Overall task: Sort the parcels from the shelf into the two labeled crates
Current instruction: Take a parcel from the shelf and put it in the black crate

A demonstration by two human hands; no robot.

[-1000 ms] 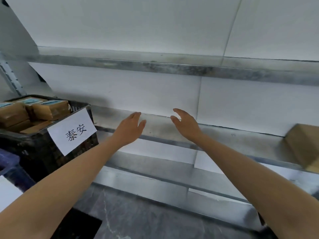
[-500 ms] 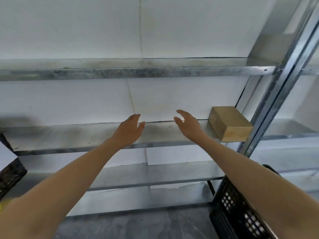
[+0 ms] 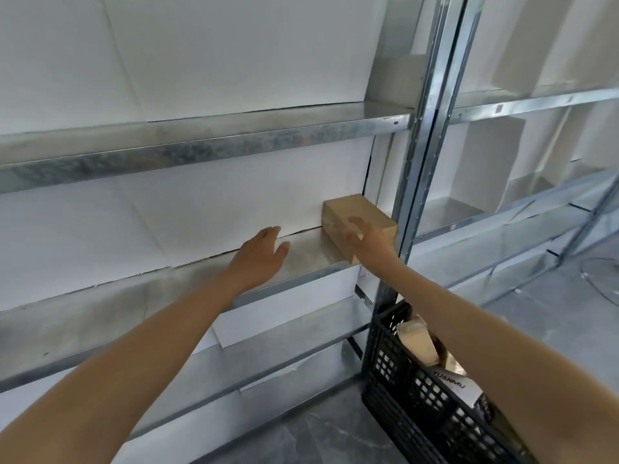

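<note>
A brown cardboard parcel (image 3: 351,209) lies at the right end of the metal shelf (image 3: 311,256), against the upright post. My right hand (image 3: 366,239) reaches onto its near side, fingers spread and touching the box without curling round it. My left hand (image 3: 259,256) hovers open over the bare shelf, a hand's width left of the parcel. A black plastic crate (image 3: 418,390) stands on the floor at the lower right, under my right forearm, with wrapped parcels and a white label in it.
Galvanised shelf boards run above and below, backed by white panels. A steel upright post (image 3: 422,155) stands just right of the parcel. More shelving continues to the right. Grey marbled floor lies below.
The view has swung right; the left labelled crate has gone out of sight. My right hand has reached the parcel and touches it. My left hand has followed towards it.
</note>
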